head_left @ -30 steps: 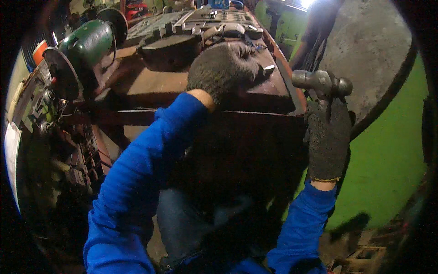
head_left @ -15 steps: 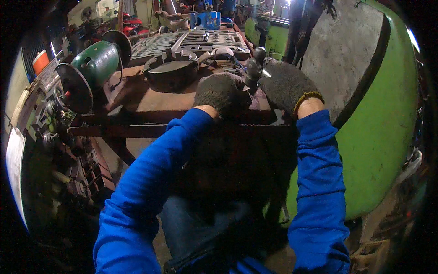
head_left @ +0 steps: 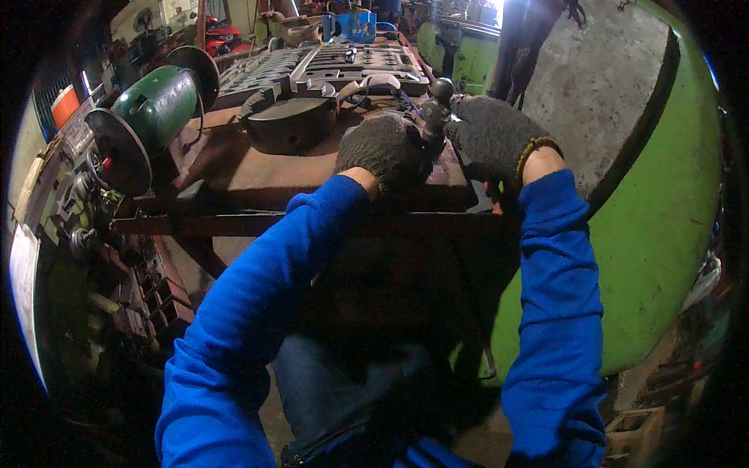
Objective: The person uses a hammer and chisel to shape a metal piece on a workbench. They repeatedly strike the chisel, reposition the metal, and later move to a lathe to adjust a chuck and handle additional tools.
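Head view: the right hand is gripping the hammer. Held apart to the right one second earlier, it is now standing just beside the left hand, above the bench; left fingers are hiding, state undeterminable.

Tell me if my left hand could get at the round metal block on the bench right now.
Probably yes: your left hand sits just right of the round metal block, with nothing visible standing between them, though I can't tell whether that hand is free.
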A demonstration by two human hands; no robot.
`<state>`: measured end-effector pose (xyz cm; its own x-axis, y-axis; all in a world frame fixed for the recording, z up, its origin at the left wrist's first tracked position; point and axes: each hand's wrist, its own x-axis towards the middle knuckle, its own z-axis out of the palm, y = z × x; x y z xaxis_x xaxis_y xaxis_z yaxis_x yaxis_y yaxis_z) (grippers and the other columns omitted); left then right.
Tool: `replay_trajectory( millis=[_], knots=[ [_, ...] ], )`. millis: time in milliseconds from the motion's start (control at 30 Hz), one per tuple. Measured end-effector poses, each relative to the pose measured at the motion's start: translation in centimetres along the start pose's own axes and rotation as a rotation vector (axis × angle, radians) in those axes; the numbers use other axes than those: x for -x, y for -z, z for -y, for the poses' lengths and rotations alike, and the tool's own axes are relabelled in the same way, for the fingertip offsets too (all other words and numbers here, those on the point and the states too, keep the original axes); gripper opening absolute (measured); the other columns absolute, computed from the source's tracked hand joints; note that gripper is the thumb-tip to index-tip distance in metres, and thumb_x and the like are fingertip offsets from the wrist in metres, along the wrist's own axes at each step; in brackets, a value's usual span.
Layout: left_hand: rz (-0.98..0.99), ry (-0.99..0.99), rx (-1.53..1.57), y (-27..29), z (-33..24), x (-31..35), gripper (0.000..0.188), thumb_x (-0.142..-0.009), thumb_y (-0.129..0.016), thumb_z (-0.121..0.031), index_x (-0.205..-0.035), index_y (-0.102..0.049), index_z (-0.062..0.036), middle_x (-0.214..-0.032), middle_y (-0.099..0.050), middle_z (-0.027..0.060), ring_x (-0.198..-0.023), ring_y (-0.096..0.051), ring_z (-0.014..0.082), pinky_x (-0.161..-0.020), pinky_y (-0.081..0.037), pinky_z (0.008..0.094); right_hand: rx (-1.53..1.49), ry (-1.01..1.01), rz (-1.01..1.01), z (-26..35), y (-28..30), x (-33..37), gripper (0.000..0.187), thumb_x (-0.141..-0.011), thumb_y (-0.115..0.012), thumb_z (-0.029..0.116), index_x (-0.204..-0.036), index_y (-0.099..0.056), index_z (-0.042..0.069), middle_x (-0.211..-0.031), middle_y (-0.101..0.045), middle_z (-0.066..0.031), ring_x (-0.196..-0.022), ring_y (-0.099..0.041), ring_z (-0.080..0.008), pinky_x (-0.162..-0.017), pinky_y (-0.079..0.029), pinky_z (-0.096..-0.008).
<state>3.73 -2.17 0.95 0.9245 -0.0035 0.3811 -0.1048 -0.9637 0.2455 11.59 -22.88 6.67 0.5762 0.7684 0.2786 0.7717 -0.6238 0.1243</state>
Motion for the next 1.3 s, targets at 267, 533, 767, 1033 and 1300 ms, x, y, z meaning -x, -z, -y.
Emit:
replay_trajectory(
  millis=[267,533,767,1033,1300],
  knots=[
    [-0.069,0.010,0.000,0.6,0.7,1.0,0.038,-0.090,-0.079,-0.047,-0.108,-0.089,-0.0143,-0.117,-0.082,0.0202,-0.111,-0.080,0.0415,-0.101,-0.062,0.0533,0.039,-0.044,-0.251,1.6,1.3,-0.3,0.041,-0.107,-0.058,0.027,-0.134,-0.075,0.002,-0.135,-0.075,-0.0267,-0.125,-0.073,-0.0439,-0.111,-0.057,-0.0540],
    [0.051,0.038,-0.011,-0.6,0.5,-0.6,0.039,-0.090,-0.079,-0.049,-0.108,-0.089,-0.0149,-0.119,-0.082,0.0184,-0.114,-0.079,0.0417,-0.101,-0.062,0.0521,-0.054,-0.212,-0.021,2.0,0.8,0.1,0.034,-0.104,-0.065,0.021,-0.129,-0.075,-0.001,-0.126,-0.077,-0.0278,-0.118,-0.074,-0.0467,-0.108,-0.060,-0.0498],
    [-0.188,-0.027,0.027,-0.8,1.3,1.3,0.037,-0.091,-0.079,-0.046,-0.095,-0.086,-0.0094,-0.104,-0.082,0.0214,-0.097,-0.080,0.0431,-0.090,-0.064,0.0524,0.018,-0.106,-0.279,0.3,-0.8,-0.4,0.036,-0.105,-0.062,0.025,-0.129,-0.076,0.001,-0.129,-0.076,-0.0281,-0.119,-0.074,-0.0471,-0.108,-0.059,-0.0532],
    [-0.032,0.056,0.004,-1.2,1.4,-0.5,0.045,-0.088,-0.078,-0.055,-0.107,-0.088,-0.0156,-0.118,-0.082,0.0184,-0.111,-0.079,0.0400,-0.100,-0.061,0.0519,-0.020,-0.132,-0.077,1.9,0.1,1.1,0.039,-0.108,-0.057,0.030,-0.125,-0.077,0.002,-0.123,-0.077,-0.0276,-0.117,-0.073,-0.0464,-0.107,-0.058,-0.0550],
    [-0.102,-0.018,0.196,-0.6,-0.8,0.7,0.041,-0.084,-0.080,-0.046,-0.092,-0.083,-0.0060,-0.096,-0.080,0.0208,-0.091,-0.077,0.0407,-0.084,-0.059,0.0509,-0.458,-0.589,-0.576,6.5,-3.6,10.0,0.039,-0.106,-0.073,0.039,-0.128,-0.076,0.007,-0.129,-0.073,-0.0244,-0.120,-0.069,-0.0465,-0.101,-0.056,-0.0524]
  ],
)
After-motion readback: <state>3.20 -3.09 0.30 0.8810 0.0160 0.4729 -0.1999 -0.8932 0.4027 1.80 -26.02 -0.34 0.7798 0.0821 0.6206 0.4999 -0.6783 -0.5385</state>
